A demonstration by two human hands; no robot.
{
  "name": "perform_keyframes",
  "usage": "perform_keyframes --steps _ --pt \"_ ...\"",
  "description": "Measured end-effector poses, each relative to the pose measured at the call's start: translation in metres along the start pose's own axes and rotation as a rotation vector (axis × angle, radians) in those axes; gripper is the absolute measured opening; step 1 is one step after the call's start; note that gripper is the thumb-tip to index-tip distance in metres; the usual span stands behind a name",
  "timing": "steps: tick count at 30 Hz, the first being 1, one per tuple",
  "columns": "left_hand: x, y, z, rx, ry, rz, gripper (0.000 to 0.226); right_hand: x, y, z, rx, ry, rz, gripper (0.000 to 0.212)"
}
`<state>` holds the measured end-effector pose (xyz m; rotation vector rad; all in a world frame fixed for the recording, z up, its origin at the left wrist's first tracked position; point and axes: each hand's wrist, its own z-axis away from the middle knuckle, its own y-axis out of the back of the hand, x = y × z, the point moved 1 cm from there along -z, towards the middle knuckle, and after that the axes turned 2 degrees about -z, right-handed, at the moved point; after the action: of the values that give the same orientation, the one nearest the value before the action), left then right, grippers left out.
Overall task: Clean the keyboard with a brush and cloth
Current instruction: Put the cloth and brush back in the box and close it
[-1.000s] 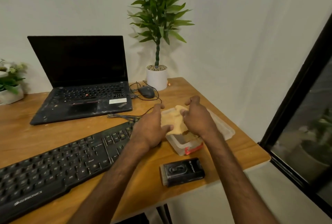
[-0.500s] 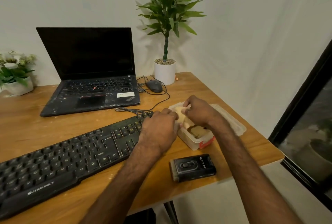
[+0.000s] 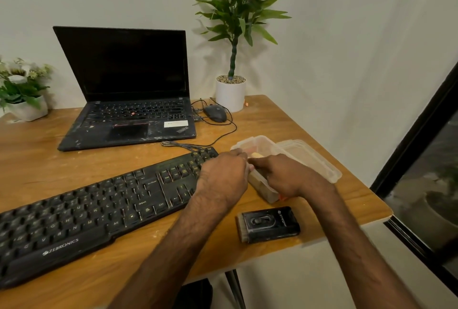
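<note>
A black Zebronics keyboard [image 3: 99,209] lies slantwise across the wooden desk. To its right stands a clear plastic container [image 3: 260,143]. Only a small yellow-tan bit of the cloth [image 3: 256,154] shows inside it, and the rest is hidden by my hands. My left hand [image 3: 223,179] is at the container's left wall, over the keyboard's right end, with its fingertips on the cloth. My right hand [image 3: 282,177] lies over the container with its fingers curled onto the cloth. A black brush [image 3: 269,224] lies untouched near the desk's front edge.
The container's lid [image 3: 309,160] lies just right of it. An open laptop [image 3: 128,120], a wired mouse [image 3: 215,113] and a tall potted plant [image 3: 230,93] stand at the back. A small flower pot [image 3: 27,108] is at the far left. The desk's right edge [image 3: 371,199] is close.
Both hands have lowered the cloth from above the container down into it. It showed as a large bunch before, and only a sliver shows now.
</note>
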<state>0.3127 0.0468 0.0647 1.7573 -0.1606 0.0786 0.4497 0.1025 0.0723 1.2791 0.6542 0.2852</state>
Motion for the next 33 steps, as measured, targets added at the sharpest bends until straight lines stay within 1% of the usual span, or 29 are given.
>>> perform_keyframes --steps 2,3,5,7,8,10,11,12,14,16,17,18,19,21,23,25,28,33 --pt "0.002 -0.001 0.004 -0.007 -0.004 0.013 0.045 -0.002 -0.001 0.005 0.089 0.013 -0.046 0.044" --pt "0.003 -0.001 0.008 -0.004 -0.007 0.019 0.048 -0.002 -0.003 0.008 0.173 0.005 -0.1 0.044" --pt "0.002 -0.002 0.016 0.021 -0.013 0.066 0.052 0.002 -0.007 0.021 0.416 -0.018 -0.257 0.04" --pt "0.001 -0.001 0.028 0.076 -0.019 0.155 0.053 0.006 -0.013 0.043 0.673 -0.025 -0.393 0.031" --pt "0.0 0.0 0.036 0.104 -0.021 0.207 0.052 0.006 -0.017 0.055 0.764 -0.019 -0.456 0.028" --pt "0.0 0.002 0.054 0.115 -0.037 0.315 0.048 0.004 -0.027 0.081 0.866 0.018 -0.557 0.022" --pt "0.001 0.001 0.064 0.084 -0.045 0.352 0.048 0.004 -0.035 0.093 0.886 0.041 -0.572 0.02" --pt "0.001 0.001 0.073 0.04 -0.046 0.367 0.049 0.004 -0.042 0.103 0.888 0.066 -0.57 0.019" --pt "0.0 -0.001 0.089 -0.05 -0.04 0.377 0.067 0.01 -0.057 0.119 0.836 0.09 -0.582 0.017" --pt "-0.004 -0.006 0.101 -0.161 -0.061 0.339 0.092 0.014 -0.068 0.126 0.713 0.113 -0.582 0.028" --pt "-0.005 -0.008 0.104 -0.21 -0.079 0.297 0.103 0.014 -0.072 0.127 0.651 0.145 -0.528 0.036" --pt "-0.006 -0.011 0.106 -0.236 -0.094 0.259 0.111 0.015 -0.076 0.126 0.586 0.186 -0.454 0.043" --pt "-0.006 -0.014 0.106 -0.233 -0.104 0.24 0.112 0.014 -0.08 0.124 0.52 0.23 -0.388 0.047" --pt "-0.008 -0.021 0.104 -0.153 -0.104 0.285 0.098 0.012 -0.082 0.116 0.429 0.295 -0.326 0.052" --pt "-0.011 -0.027 0.101 -0.081 -0.067 0.415 0.079 0.012 -0.082 0.109 0.402 0.334 -0.3 0.05" --pt "-0.016 -0.03 0.099 -0.093 -0.022 0.53 0.068 0.014 -0.084 0.103 0.402 0.352 -0.263 0.043" --pt "-0.021 -0.034 0.097 -0.1 -0.027 0.581 0.058 0.019 -0.089 0.098 0.382 0.363 -0.254 0.038" --pt "-0.024 -0.04 0.095 -0.095 -0.023 0.586 0.054 0.022 -0.089 0.095 0.372 0.366 -0.282 0.033"
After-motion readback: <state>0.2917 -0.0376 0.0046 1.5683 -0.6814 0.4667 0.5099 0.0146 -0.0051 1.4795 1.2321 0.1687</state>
